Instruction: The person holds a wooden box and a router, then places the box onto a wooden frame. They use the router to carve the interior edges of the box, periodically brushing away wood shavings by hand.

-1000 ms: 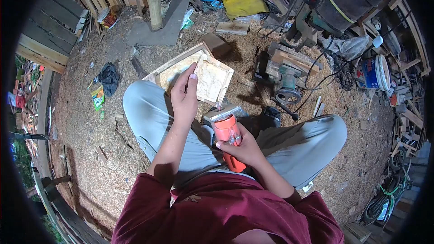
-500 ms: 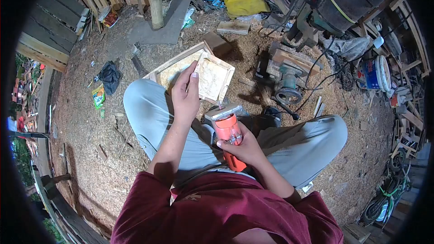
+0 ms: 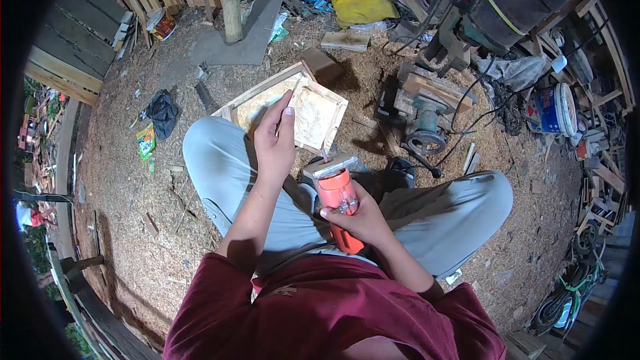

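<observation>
My left hand [image 3: 275, 135] is closed on a shallow wooden frame [image 3: 335, 120], its thumb and fingers at the raised strip between two pale panels. The frame leans out in front of my knees, tilted. In my right hand [image 3: 363, 217] is an orange trim router [image 3: 340, 227], gripped around its body with the thumb across the front. Its flat base plate [image 3: 333, 165] faces away from me, and a thin bit [image 3: 325, 154] sticks out toward the frame's near corner. Part of the frame is hidden behind my left hand.
Beyond my right knee a green machine with a handwheel [image 3: 425, 141] stands in the wood shavings, cables beside it. A wood block [image 3: 321, 65] lies behind the frame. A paint bucket [image 3: 552, 108] is at right, a black bag [image 3: 162, 115] at left. A person [image 3: 30, 217] shows at the far left edge.
The wooden frame has shifted very slightly to the right with my left hand. The router stays almost in place. A person has come into view at the far left.
</observation>
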